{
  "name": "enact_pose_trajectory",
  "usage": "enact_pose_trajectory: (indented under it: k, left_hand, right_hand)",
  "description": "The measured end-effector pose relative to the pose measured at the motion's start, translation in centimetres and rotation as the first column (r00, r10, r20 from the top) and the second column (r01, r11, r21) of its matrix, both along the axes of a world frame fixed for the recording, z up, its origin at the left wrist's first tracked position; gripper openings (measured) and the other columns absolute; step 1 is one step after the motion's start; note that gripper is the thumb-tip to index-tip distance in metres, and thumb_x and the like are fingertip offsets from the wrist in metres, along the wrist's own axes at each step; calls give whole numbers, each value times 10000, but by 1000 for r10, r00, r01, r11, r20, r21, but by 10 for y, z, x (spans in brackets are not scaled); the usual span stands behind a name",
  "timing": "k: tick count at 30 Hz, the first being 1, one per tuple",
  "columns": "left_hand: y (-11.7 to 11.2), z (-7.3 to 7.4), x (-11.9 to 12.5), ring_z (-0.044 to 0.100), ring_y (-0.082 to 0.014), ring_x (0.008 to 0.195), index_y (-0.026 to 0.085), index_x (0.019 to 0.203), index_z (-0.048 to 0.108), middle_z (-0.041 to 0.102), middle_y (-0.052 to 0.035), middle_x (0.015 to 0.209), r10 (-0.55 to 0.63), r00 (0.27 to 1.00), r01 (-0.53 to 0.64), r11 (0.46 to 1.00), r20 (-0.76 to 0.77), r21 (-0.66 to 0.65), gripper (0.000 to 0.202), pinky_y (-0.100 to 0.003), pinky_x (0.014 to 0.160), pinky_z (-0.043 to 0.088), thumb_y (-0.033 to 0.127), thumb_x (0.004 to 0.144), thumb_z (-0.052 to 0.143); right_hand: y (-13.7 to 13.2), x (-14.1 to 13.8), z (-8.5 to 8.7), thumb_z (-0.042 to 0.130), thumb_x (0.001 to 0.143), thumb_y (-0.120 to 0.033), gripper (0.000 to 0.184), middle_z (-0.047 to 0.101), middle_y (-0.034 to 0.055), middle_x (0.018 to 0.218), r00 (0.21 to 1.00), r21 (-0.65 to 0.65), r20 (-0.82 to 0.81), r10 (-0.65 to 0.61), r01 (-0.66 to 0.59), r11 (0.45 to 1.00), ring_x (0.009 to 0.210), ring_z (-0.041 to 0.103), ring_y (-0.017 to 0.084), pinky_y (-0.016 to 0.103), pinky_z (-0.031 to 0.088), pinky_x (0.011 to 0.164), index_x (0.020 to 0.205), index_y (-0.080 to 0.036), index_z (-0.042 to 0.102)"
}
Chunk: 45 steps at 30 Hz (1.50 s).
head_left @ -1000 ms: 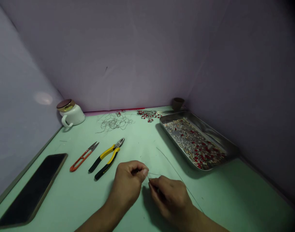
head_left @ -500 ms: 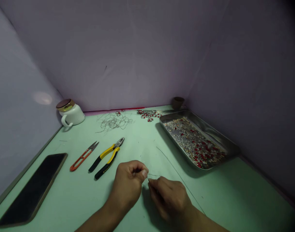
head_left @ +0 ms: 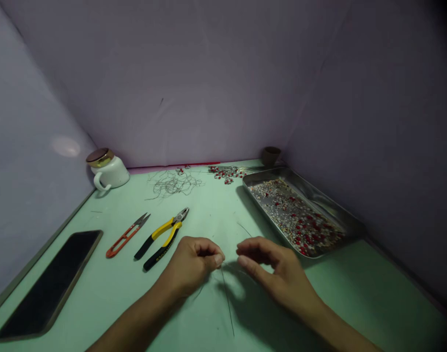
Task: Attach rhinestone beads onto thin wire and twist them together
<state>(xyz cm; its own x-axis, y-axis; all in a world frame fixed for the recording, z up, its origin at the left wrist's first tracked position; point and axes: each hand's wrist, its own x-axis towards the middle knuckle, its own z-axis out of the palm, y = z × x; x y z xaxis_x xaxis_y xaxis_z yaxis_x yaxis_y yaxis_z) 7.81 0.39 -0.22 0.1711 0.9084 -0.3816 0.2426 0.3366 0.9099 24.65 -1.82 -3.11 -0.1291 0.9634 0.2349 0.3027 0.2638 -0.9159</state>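
Head view shows the left hand (head_left: pixel 194 264) closed, thumb and forefinger pinching a thin wire (head_left: pixel 227 298) whose length runs down from the fingertips toward the person. Just right of it, the right hand (head_left: pixel 282 274) is open, thumb and fingers parted; another strand (head_left: pixel 244 228) shows just beyond its fingers. Left of the left hand, yellow-and-black pliers (head_left: pixel 175 226) lie on the counter (head_left: pixel 204 215), with orange snips (head_left: pixel 124 238) and a dark phone (head_left: pixel 51 286) farther left. Beyond the right hand, to its right, sits a metal tray (head_left: pixel 329 208) of mixed beads (head_left: pixel 311 230). Tangled wire (head_left: pixel 174 184) lies well beyond the left hand.
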Motion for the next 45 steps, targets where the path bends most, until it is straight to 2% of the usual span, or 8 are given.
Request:
enact_pose_trajectory:
  k: [2, 4, 7, 11, 21, 34, 39, 45]
  left_hand:
    - [-4, -2, 2, 379, -93, 471, 144, 490, 620, 486, 29, 437, -51, 999, 51, 999, 10, 1, 103, -231, 495, 292, 241, 505, 588]
    - [-7, -7, 3, 383, -97, 473, 134, 501, 620, 491, 22, 439, -100, 995, 100, 995, 16, 4, 133, -241, 508, 299, 260, 522, 584]
    - [-9, -13, 3, 397, -100, 478, 130, 541, 597, 509, 17, 466, -144, 990, 144, 989, -2, 12, 116, -244, 509, 300, 243, 541, 571]
    - [-8, -17, 3, 415, -93, 461, 171, 744, 499, 517, 61, 487, -105, 994, 105, 994, -7, 2, 209, -213, 469, 291, 172, 545, 561]
    - [-4, -9, -2, 405, -75, 455, 152, 790, 510, 536, 47, 543, -285, 958, 286, 953, 23, -98, 296, -203, 449, 298, 76, 510, 452]
    - [-6, -6, -3, 427, -83, 461, 163, 782, 512, 522, 61, 531, -285, 958, 283, 957, -18, -63, 288, -211, 461, 308, 107, 505, 457]
    - [-5, -5, -5, 412, -77, 462, 163, 779, 505, 523, 57, 545, -293, 956, 292, 955, -11, -54, 274, -207, 456, 295, 106, 516, 451]
    - [-2, -4, -7, 401, -83, 499, 160, 731, 506, 494, 50, 564, -252, 963, 258, 964, -100, 56, 157, -215, 482, 306, 111, 584, 477]
  right_hand:
    - [4, -4, -8, 679, 670, -249, 156, 681, 21, 673, 961, -279, -251, 117, -187, 942, 531, 615, 129, 235, 510, 483, 799, -176, 630]
    - [5, -8, -17, 711, 617, -214, 192, 653, -13, 592, 881, -418, -454, 133, -342, 842, 438, 573, 98, 202, 480, 422, 783, -174, 624]
    - [2, -12, -24, 729, 580, -156, 173, 597, -52, 474, 818, -502, -569, 79, -422, 755, 342, 511, 63, 162, 439, 369, 725, -163, 635]
    - [2, -9, -24, 715, 603, -137, 69, 583, -42, 429, 820, -549, -568, 71, -442, 709, 340, 517, 56, 146, 443, 377, 647, -147, 663]
    - [9, -5, -23, 791, 540, -286, 242, 575, -15, 478, 855, -627, -519, -8, -375, 683, 349, 503, 71, 198, 430, 360, 603, -131, 617]
    - [9, -5, -27, 754, 605, -371, 263, 589, 8, 513, 827, -606, -560, 44, -445, 659, 371, 502, 74, 220, 390, 381, 649, -134, 648]
    - [9, -6, -25, 746, 605, -369, 253, 574, -10, 493, 860, -589, -507, 58, -395, 705, 356, 475, 68, 220, 370, 376, 644, -147, 630]
    - [9, -7, -20, 735, 584, -387, 280, 551, -21, 462, 915, -622, -393, 94, -340, 706, 337, 433, 54, 196, 318, 351, 595, -145, 595]
